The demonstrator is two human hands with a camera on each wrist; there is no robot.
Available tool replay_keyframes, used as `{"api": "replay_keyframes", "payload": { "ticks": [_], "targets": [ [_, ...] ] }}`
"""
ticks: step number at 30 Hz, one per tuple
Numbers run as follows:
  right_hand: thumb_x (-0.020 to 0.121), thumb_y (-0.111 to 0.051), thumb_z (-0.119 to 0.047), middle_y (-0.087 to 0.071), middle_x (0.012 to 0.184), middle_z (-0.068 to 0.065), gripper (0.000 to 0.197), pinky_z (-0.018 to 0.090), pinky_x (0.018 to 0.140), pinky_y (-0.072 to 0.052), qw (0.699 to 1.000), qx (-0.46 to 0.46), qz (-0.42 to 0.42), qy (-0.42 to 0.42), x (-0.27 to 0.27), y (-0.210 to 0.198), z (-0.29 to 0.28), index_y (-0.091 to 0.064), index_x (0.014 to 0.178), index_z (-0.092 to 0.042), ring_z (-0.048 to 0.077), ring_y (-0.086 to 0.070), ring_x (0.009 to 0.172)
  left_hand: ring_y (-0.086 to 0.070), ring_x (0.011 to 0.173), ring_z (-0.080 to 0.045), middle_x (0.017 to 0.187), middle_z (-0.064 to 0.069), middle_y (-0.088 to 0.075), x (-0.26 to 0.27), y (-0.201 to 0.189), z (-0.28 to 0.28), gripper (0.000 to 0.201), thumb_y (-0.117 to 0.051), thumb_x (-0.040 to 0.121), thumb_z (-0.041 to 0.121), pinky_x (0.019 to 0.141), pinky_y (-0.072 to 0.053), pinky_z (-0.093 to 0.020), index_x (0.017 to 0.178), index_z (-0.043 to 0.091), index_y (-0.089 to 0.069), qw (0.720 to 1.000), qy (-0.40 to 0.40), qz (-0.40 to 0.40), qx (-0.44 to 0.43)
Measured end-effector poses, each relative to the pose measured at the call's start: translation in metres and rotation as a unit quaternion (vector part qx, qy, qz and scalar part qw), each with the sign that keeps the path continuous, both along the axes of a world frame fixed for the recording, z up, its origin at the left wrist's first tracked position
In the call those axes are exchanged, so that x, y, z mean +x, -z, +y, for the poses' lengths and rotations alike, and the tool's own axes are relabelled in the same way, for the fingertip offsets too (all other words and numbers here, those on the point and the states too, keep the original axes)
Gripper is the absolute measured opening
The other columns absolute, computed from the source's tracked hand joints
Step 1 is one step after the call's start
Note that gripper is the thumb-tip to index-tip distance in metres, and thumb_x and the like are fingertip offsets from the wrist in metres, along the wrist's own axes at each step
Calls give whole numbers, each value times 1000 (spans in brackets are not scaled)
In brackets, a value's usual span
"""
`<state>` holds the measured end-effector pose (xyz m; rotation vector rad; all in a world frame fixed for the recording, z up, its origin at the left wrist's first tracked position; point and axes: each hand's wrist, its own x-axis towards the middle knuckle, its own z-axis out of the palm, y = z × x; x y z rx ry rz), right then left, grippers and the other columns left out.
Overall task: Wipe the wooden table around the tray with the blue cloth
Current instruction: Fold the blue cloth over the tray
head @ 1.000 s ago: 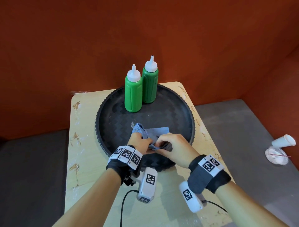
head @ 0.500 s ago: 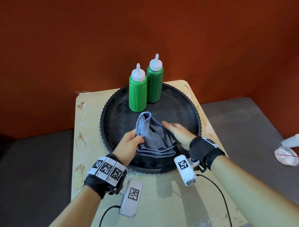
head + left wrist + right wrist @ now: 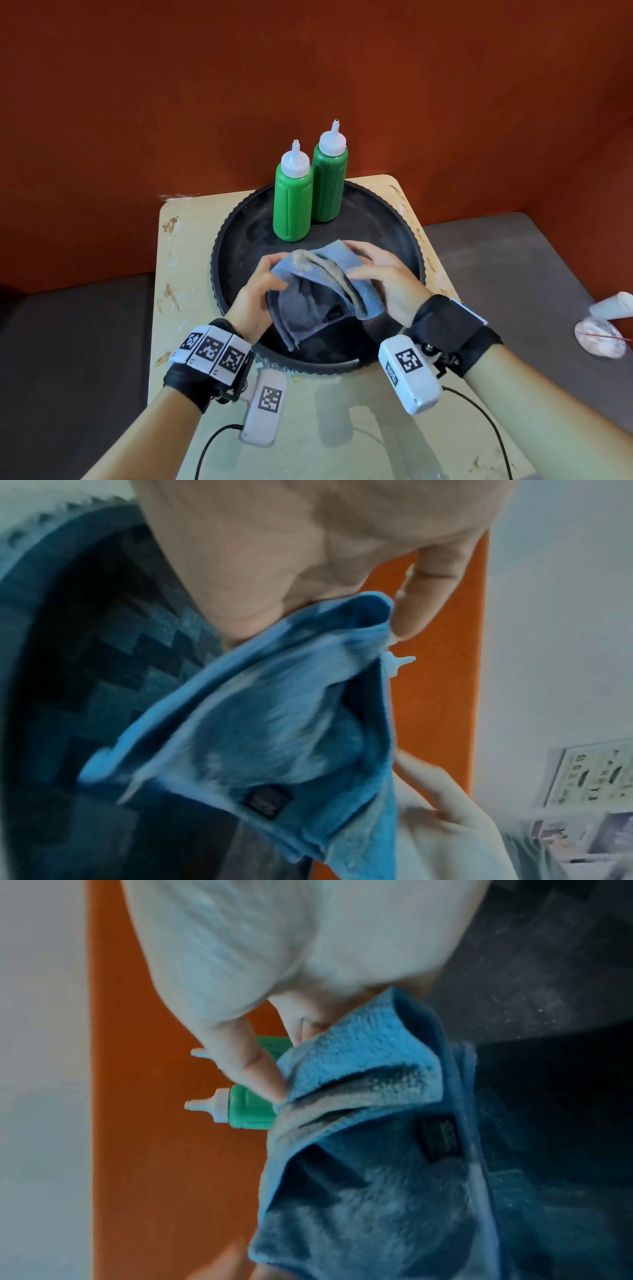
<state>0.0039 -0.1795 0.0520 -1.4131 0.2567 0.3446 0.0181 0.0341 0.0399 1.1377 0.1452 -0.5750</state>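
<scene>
Blue cloth [image 3: 322, 291] had been lifted off tray [image 3: 236, 240], both hands gripping: left hand [image 3: 255, 301], right hand [image 3: 383, 277]. Table [image 3: 181, 308] not yet wiped.

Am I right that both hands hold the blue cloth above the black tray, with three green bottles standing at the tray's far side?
Not quite: the head view shows two green bottles, not three. The rest stands: the left hand and right hand both hold the blue cloth above the black tray, and the bottles stand at its far side.
</scene>
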Motion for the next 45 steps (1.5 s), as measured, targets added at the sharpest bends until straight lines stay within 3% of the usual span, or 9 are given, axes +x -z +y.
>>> {"api": "replay_keyframes", "payload": {
  "ticks": [5, 10, 18, 24, 28, 31, 36, 39, 45],
  "targets": [
    [90, -65, -21, -71, 103, 15, 28, 32, 88, -53, 995, -96, -15, 33, -1, -2, 11, -63, 114, -7, 22, -68, 96, -58, 114, -21, 117, -4, -62, 0, 7, -18, 58, -64, 68, 64, 105, -42, -47, 116, 32, -55, 983, 43, -52, 170],
    [88, -68, -22, -73, 101, 7, 37, 38, 94, -52, 980, -185, -30, 65, 5, 1, 1, -62, 121, -6, 18, -68, 98, -65, 93, -15, 109, -8, -65, -4, 13, -18, 38, -67, 86, 22, 90, -54, -38, 119, 14, -48, 964, 51, -111, 237],
    [88, -67, -19, -75, 84, 1, 27, 28, 81, -53, 965, -225, -109, 83, 1, -9, -8, -64, 115, -14, 11, -69, 84, -50, 65, -15, 72, 3, -53, 1, 24, -19, 29, -73, 80, 19, 66, -46, -32, 73, 24, -45, 904, -46, -202, 373],
    [89, -66, -19, -75, 86, -4, 30, 23, 91, -46, 949, -277, -111, 101, 0, -17, -24, -64, 119, -18, 3, -67, 91, -61, 74, -17, 81, -1, -62, 13, 16, -11, 32, -69, 80, 3, 70, -51, -30, 82, 27, -49, 911, -38, -254, 321],
    [94, -58, -13, -71, 108, 13, 27, 33, 99, -47, 985, -161, -55, -36, -5, -24, -29, -63, 121, -10, 22, -64, 108, -63, 91, -15, 97, -1, -62, 7, 5, -10, 39, -59, 86, -3, 85, -53, -32, 100, 32, -51, 913, 40, -298, 277],
    [94, -54, -8, -70, 109, 13, 22, 34, 92, -50, 993, -95, -57, -35, -9, -33, -32, -65, 113, -2, 24, -65, 103, -62, 97, -21, 107, -12, -60, 5, 1, -10, 46, -60, 82, -1, 90, -53, -38, 118, 25, -50, 941, 92, -257, 200],
    [92, -57, -13, -65, 105, 8, 16, 34, 90, -49, 996, -24, -85, -26, -18, -57, -36, -63, 106, -10, 22, -61, 101, -61, 99, -18, 112, -7, -59, -1, -1, -25, 78, -60, 63, -10, 80, -53, -24, 132, 16, -36, 977, 142, -144, 65],
    [88, -57, -15, -60, 108, 14, 28, 40, 95, -44, 996, -7, -89, -19, -22, -68, -44, -56, 113, -1, 27, -56, 104, -64, 101, -11, 113, -3, -63, 0, -6, -37, 64, -71, 73, -5, 91, -52, -25, 126, 16, -42, 973, 151, -151, 85],
    [82, -56, -10, -59, 93, 8, 22, 31, 67, -44, 999, 5, -47, 6, -38, -84, -67, -52, 104, -9, 19, -57, 83, -61, 111, -5, 116, 5, -68, 3, -31, -48, 29, -39, 100, 30, 101, -45, -23, 119, 19, -58, 962, 151, -211, 90]
  ]
}}
